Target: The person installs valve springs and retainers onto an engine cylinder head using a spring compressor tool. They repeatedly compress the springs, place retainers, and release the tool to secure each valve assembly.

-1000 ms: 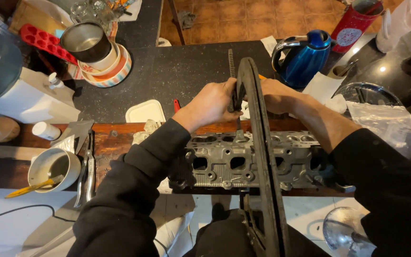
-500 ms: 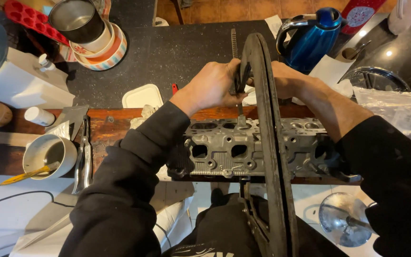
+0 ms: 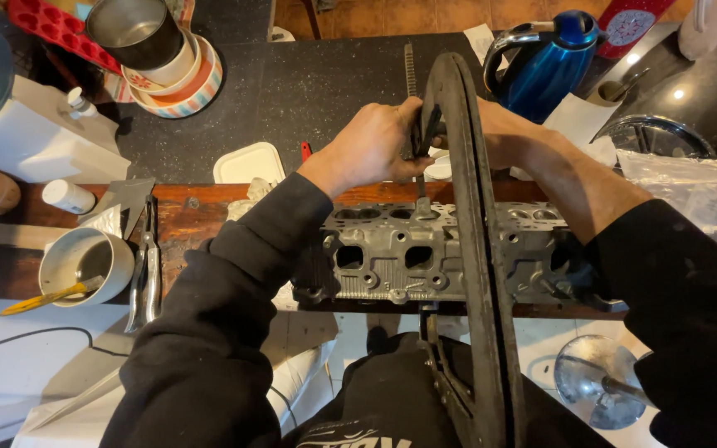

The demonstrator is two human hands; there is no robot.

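Dark speckled stone is making up the far part of the desk (image 3: 309,91), with a reddish wooden plank running along its near edge and pale sheeting hanging below on the left. Starting at the left, a white cup (image 3: 85,265) with a yellow-handled brush in it is sitting beside a pair of pliers (image 3: 147,274), and a small white bottle (image 3: 68,197) is lying behind them. Farther back, a metal pot (image 3: 139,33) is resting in a striped bowl, and a white lidded tub (image 3: 248,163) is sitting near the plank. Moving toward the middle, a grey metal cylinder head (image 3: 392,257) is lying lengthwise on the plank, its ports facing the person. Over it, the left hand (image 3: 371,149) is curling its grip closed around the dark thin tool (image 3: 419,158) that is standing upright on the head's top. A large black clamp frame (image 3: 475,274) is rising across the head just right of that hand. Behind the frame, the right hand (image 3: 504,133) is reaching in to the same spot; its fingers are hidden, so I cannot tell how its grip is standing. To the right, a blue kettle (image 3: 545,70) is standing on the stone, and a clear stemmed glass (image 3: 595,382) is showing low down.
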